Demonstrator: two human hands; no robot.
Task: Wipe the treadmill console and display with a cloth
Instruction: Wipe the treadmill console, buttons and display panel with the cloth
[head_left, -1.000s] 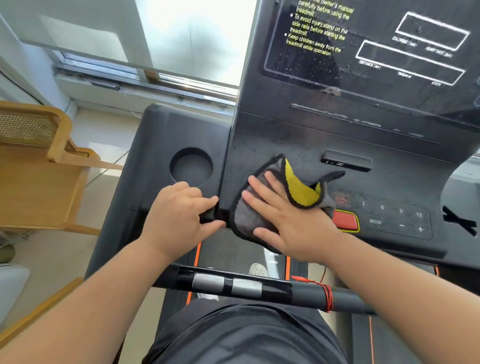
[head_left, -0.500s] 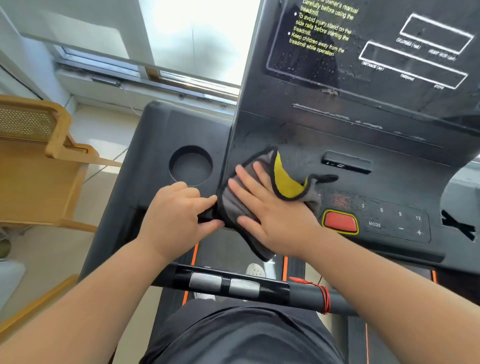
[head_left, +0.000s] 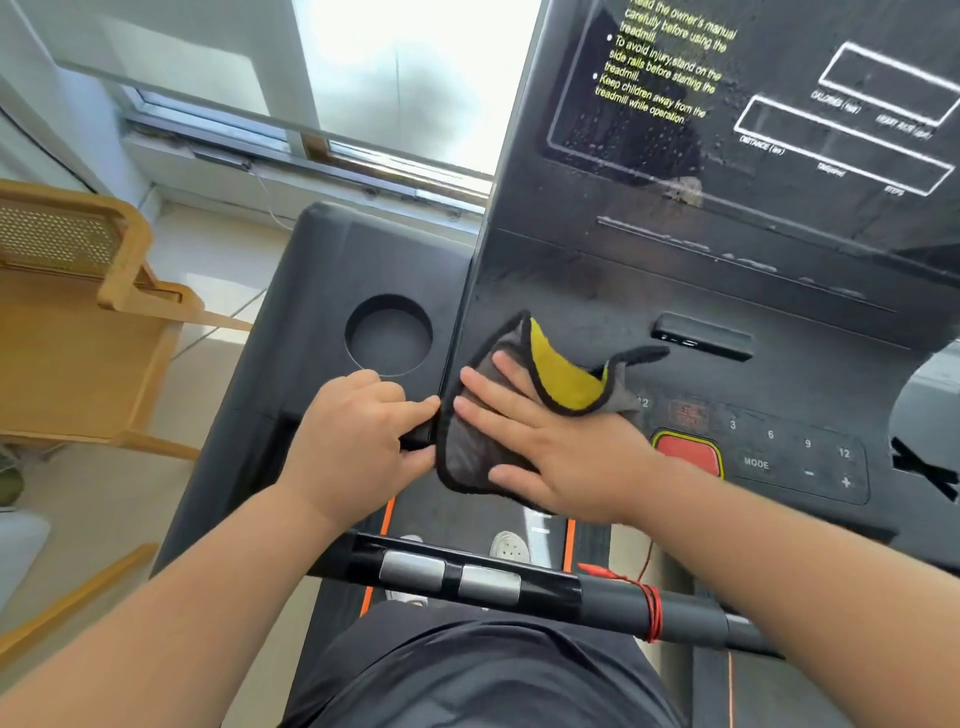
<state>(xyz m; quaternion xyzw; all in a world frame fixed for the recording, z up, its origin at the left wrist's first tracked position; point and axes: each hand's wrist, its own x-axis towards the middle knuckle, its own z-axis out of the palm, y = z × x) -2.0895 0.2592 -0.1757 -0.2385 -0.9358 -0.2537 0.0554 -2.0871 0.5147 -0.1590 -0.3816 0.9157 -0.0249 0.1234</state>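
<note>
Your right fingers (head_left: 498, 387) are lying spread and flat, pressing the cloth (head_left: 470, 441) onto the console (head_left: 597, 312) at its lower left corner. Your left hand (head_left: 353, 431) is curling shut on the console's edge just beside it. The display (head_left: 779, 104) is waiting above and to the right, still spotted, nearer your right hand (head_left: 561, 452).

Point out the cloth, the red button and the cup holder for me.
cloth (head_left: 470, 447), head view, grey side left of the fingers.
red button (head_left: 688, 453), head view, middle of its red face.
cup holder (head_left: 388, 335), head view, inside the round recess.
</note>
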